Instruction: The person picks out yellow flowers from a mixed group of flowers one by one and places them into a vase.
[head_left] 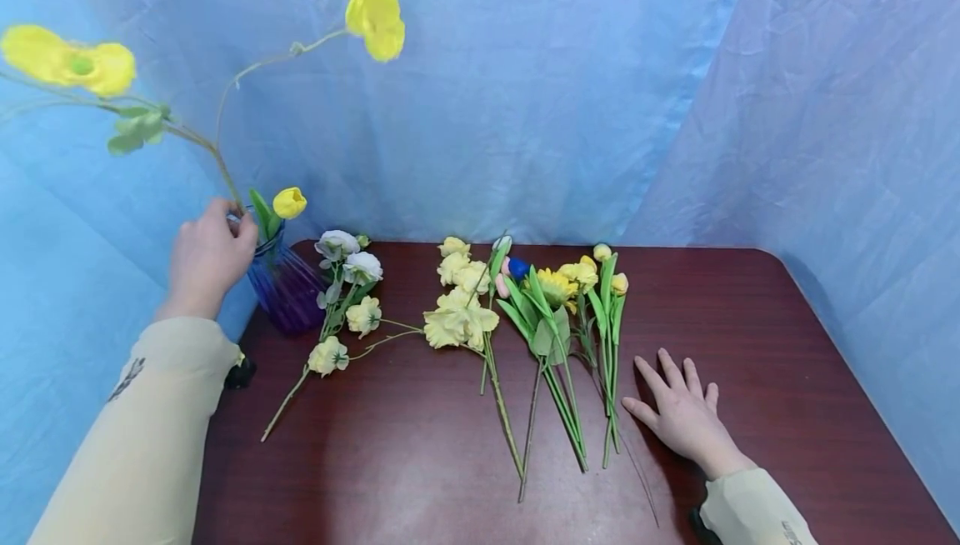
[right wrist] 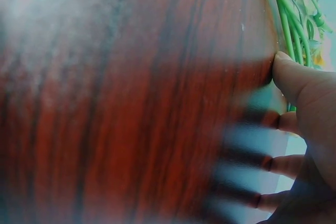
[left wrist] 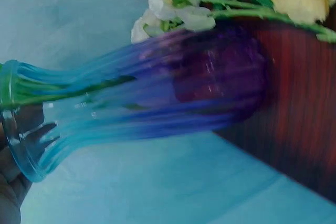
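Note:
At the mouth of a blue-purple glass vase (head_left: 288, 291), my left hand (head_left: 208, 260) pinches the branching stem of a yellow poppy spray (head_left: 219, 163). Its wide blooms spread high to both sides. A yellow tulip (head_left: 289, 203) with green leaves stands in the same vase, leaning right. The left wrist view shows the ribbed glass vase (left wrist: 157, 87) with a green stem inside and fingers by its rim; the stem's lower end is hard to make out there. My right hand (head_left: 682, 418) rests on the dark red table with fingers spread, holding nothing.
White and cream roses (head_left: 330, 355) lie right of the vase. Mid-table are a pale yellow flower spray (head_left: 461, 320), a mixed bunch (head_left: 551, 328) with a blue tulip, and yellow tulips (head_left: 613, 337) near my right hand. A blue curtain (head_left: 480, 95) hangs behind the table (head_left: 750, 303).

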`<action>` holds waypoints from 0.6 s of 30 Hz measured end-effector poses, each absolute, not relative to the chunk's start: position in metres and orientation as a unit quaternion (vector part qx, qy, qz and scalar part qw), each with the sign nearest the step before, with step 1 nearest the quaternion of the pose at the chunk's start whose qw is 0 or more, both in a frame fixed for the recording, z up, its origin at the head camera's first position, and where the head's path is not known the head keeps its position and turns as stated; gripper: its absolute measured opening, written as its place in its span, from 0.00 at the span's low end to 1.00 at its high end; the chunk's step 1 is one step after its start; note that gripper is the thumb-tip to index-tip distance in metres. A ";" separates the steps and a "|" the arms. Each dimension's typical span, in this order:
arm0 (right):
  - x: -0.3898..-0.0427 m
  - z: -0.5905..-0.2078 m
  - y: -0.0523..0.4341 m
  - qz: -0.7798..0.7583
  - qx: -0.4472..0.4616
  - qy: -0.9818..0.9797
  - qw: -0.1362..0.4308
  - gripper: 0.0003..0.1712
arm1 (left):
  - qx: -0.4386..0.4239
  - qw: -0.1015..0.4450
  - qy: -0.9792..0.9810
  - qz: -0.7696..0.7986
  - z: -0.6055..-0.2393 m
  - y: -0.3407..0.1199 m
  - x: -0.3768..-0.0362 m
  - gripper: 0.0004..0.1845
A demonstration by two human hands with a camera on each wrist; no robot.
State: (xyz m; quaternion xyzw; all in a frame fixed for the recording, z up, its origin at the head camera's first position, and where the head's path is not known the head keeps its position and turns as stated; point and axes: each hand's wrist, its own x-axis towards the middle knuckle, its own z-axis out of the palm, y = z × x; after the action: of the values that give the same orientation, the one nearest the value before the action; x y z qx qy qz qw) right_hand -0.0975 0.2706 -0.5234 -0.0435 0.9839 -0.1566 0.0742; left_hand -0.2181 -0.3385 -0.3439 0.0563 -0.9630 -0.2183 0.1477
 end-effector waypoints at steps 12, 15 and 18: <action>-0.096 -0.525 0.270 -0.156 -0.044 0.984 0.069 0.45 | 0.167 0.060 -0.922 -0.344 -0.345 -0.334 -0.232 0.39; -0.096 -0.525 0.270 -0.156 -0.044 0.984 0.069 0.45 | 0.162 0.099 -0.927 -0.325 -0.351 -0.338 -0.227 0.39; -0.096 -0.525 0.271 -0.158 -0.043 0.984 0.071 0.45 | 0.140 0.198 -0.917 -0.316 -0.360 -0.340 -0.223 0.30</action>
State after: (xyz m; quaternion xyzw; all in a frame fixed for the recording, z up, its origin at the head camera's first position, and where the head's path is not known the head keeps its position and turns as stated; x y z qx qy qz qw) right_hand -0.0963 0.2707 -0.5252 -0.0430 0.9839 -0.1579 0.0712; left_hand -0.2228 -0.3398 -0.3598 0.1402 -0.9170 -0.3165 0.1981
